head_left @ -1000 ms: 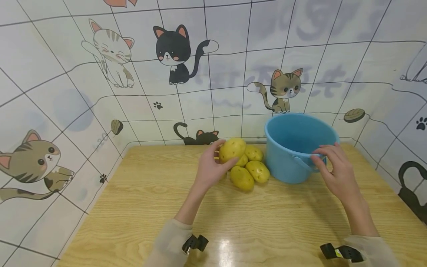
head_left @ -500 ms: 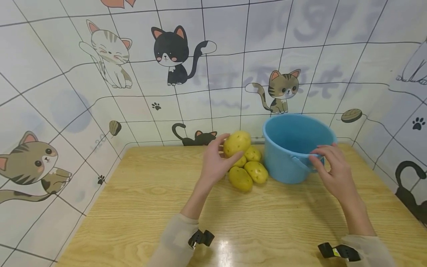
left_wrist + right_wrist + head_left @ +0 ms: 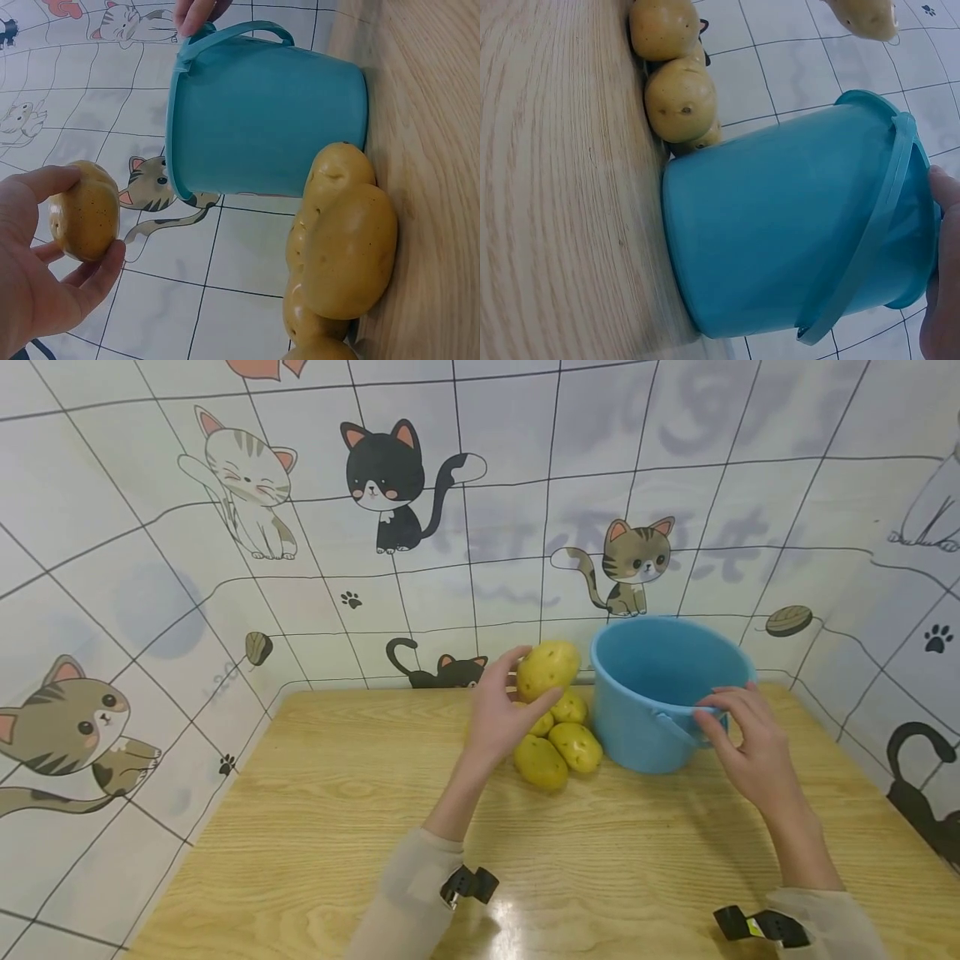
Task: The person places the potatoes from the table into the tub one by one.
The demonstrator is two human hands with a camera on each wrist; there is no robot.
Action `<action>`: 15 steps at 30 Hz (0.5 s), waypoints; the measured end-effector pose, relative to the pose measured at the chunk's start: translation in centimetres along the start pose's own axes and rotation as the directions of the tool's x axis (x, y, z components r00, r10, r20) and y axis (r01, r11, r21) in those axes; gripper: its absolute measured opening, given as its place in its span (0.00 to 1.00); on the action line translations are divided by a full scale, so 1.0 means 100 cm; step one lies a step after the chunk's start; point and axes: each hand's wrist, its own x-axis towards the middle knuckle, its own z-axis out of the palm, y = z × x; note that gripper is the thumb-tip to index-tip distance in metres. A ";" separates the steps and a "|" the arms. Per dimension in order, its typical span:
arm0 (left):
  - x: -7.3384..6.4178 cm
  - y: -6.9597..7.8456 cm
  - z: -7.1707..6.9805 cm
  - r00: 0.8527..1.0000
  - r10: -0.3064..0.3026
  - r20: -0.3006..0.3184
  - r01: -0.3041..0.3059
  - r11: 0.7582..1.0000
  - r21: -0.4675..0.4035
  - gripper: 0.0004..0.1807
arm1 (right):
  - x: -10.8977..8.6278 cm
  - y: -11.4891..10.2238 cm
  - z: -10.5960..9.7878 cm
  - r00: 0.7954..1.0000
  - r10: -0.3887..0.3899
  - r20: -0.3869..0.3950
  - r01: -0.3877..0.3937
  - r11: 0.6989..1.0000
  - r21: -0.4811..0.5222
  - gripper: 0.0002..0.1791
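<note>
My left hand (image 3: 501, 714) holds a yellow potato (image 3: 549, 670) between thumb and fingers, raised above the other potatoes. In the left wrist view that potato (image 3: 86, 211) hangs clear of the table, left of the bucket's rim. Several more potatoes (image 3: 542, 763) lie bunched on the table against the left side of a blue bucket (image 3: 637, 727). The bucket stands upright, its handle (image 3: 678, 729) folded down at the front. With thumb and fingertips my right hand (image 3: 757, 747) grips the bucket's rim at the front right. The bucket's bottom is hidden from the head view.
The wood-grain table (image 3: 337, 827) reaches back to a white tiled-pattern wall (image 3: 510, 510) with cartoon cats, close behind the bucket and potatoes. Side walls bound the table at left and right.
My left hand has lifted the potato up and to the right, off the bunch toward the bucket. My right hand stays on the rim.
</note>
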 end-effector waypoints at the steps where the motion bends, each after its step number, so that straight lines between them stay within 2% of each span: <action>1: 0.001 0.001 0.001 1.000 0.002 -0.001 -0.002 1.000 0.001 0.37 | 0.000 0.000 0.000 1.000 -0.001 -0.002 0.001 1.000 0.001 0.19; 6: 0.007 0.005 0.007 1.000 0.021 0.003 -0.021 1.000 -0.012 0.36 | -0.001 0.001 0.001 1.000 -0.002 -0.020 0.002 1.000 0.005 0.18; 15: 0.016 0.010 0.018 1.000 0.011 0.020 -0.011 1.000 -0.026 0.37 | 0.000 0.002 0.003 0.999 -0.001 -0.033 0.001 1.000 0.005 0.18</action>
